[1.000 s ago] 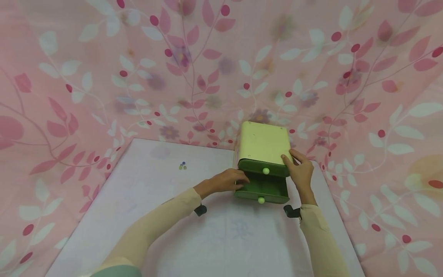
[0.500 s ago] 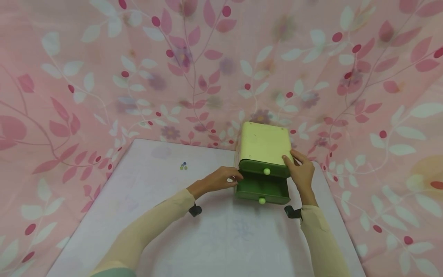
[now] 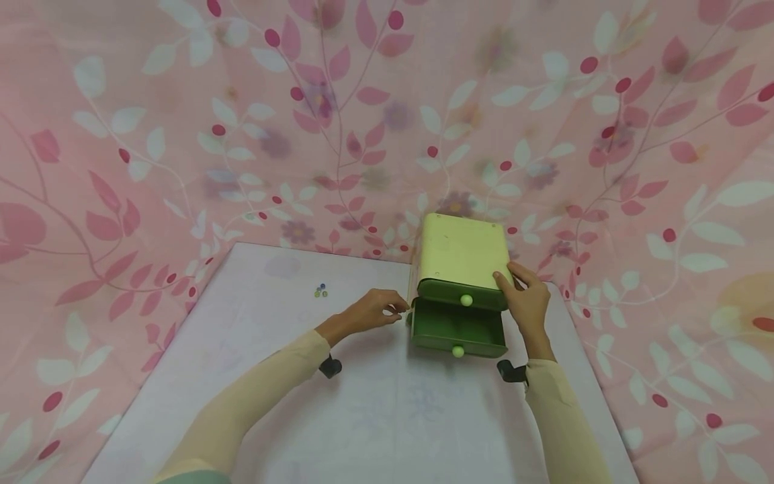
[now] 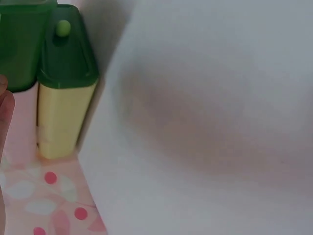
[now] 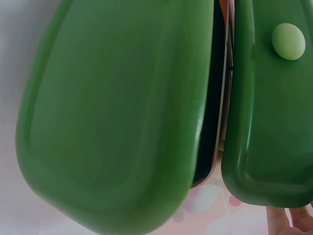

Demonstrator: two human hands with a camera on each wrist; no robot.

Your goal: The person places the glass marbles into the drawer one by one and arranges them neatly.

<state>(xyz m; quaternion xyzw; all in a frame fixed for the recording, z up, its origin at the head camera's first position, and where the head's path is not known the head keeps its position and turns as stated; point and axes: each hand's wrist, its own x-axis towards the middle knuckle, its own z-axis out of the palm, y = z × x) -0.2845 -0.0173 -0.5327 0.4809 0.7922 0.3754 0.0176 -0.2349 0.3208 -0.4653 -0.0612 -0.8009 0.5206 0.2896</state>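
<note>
A small drawer cabinet (image 3: 465, 249) with a pale yellow top and green drawer fronts stands at the back of the table. Its upper drawer (image 3: 444, 290) is pushed in; the lower drawer (image 3: 459, 326), with a light green knob, is pulled out and its dark green inside shows. My right hand (image 3: 527, 299) grips the cabinet's front right corner, thumb on top and fingers along the side. Just left of the lower drawer is my left hand (image 3: 375, 310), thumb and forefinger bent toward each other, no object visible between them. In the left wrist view, its fingertips (image 4: 4, 84) overlap the green drawer.
Several small glass marbles (image 3: 321, 291) lie together on the white table (image 3: 338, 403), left of the cabinet. Pink floral cloth (image 3: 363, 134) rises behind the table and on both sides. A dark wrist mount (image 3: 510, 371) sits below the right hand.
My left hand has drawn back leftward out of the lower drawer to beside its left edge. The right hand keeps its grip on the cabinet, which stays in place.
</note>
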